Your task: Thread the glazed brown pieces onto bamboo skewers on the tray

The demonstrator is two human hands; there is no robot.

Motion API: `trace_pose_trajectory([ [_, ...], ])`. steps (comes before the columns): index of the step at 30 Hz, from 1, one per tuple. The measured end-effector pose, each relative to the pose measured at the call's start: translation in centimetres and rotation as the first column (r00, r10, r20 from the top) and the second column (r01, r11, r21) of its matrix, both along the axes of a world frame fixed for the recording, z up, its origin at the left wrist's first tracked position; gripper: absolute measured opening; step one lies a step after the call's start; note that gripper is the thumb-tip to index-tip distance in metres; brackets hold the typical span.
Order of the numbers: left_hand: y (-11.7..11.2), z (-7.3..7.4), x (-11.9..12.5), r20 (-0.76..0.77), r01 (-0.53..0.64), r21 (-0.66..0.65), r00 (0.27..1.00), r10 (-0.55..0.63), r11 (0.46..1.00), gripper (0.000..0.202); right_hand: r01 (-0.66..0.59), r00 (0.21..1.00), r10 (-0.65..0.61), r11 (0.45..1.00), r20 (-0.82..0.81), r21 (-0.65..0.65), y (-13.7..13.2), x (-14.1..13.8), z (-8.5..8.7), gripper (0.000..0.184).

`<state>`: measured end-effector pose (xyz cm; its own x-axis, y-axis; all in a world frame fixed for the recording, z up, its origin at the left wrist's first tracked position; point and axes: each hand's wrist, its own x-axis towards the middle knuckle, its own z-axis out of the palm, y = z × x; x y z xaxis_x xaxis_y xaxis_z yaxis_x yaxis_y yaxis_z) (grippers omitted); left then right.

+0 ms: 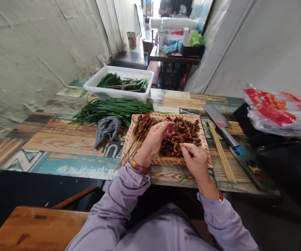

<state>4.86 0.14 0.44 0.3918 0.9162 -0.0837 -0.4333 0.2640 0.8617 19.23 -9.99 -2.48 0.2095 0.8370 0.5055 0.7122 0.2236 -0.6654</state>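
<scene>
Head view: a paper tray [166, 161] with a red-and-white striped rim lay on the patterned table [61, 143], and everything else is placed from it. Its right half held a heap of loose brown glazed pieces [185, 134]. Its left half held filled skewers [142, 126], their bare sticks jutting over the near left corner.

The left hand [152, 141] hovered over the tray's middle, fingers curled in and closed on a pinkish piece [170, 129]. The right hand [196, 160] sat at the tray's near right edge, thumb and forefinger pinched together above the heap. What they gripped was too small to tell.

Beyond the tray stood a white tub [102, 93] with green chives inside and a few sticks laid across them. More loose chives [108, 108] lay between the tub and the tray. A grey cloth [107, 128] was just left of the tray. To its right lay a bundle of bare skewers [222, 153], then a cleaver [219, 120] and a phone [249, 166]. Further right lay a plastic bag [278, 108] with red print, which was unreadable. Large printed letters on the table by the tray's left edge were cut off and illegible.
</scene>
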Motion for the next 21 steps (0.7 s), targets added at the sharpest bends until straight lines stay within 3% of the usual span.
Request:
trace_pose_trajectory([
  [11,-0.40,0.23,0.34,-0.005,0.029,0.079,1.000,-0.029,0.996,0.026,-0.036,0.999,0.036,0.999,-0.018,0.013,-0.01,-0.04,-0.08,0.017],
  [21,-0.77,0.57,0.72,0.052,-0.040,0.054,0.998,0.037,0.998,0.024,-0.061,0.998,0.061,0.998,-0.007,0.029,0.12,-0.02,-0.18,0.019],
])
